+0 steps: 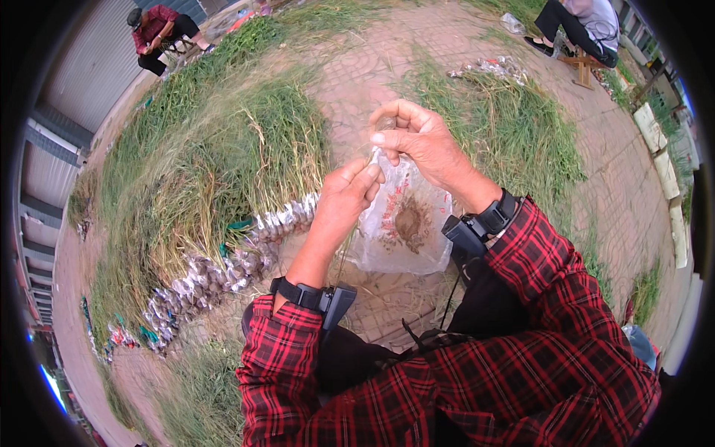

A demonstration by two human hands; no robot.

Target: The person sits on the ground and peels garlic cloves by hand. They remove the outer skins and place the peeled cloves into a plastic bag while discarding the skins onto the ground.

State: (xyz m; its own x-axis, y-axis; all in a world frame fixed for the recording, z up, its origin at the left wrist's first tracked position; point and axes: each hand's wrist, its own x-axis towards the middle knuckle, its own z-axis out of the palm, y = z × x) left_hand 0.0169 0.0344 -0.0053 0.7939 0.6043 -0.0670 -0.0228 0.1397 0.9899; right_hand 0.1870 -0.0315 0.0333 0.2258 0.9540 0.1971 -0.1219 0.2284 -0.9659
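Observation:
My left hand (349,190) pinches the twisted white plastic neck of a small soil-filled bag (385,124). Thin plant stems hang down below that hand. My right hand (422,139) has its fingers curled around the brown rounded part of the same bag, a little higher up and touching its neck. Beneath the hands, a clear plastic sheet or sack (374,254) with red print lies on the paving. A small heap of damp brown soil (409,222) sits on it, with crumbs scattered around.
To the left lie long green grassy plants (240,145), their root ends wrapped in plastic bundles (195,279). More cut plants (514,123) lie to the right, beside wrapped bundles (497,68). Two people sit farther off, one (159,28) at upper left, another (586,28) at upper right.

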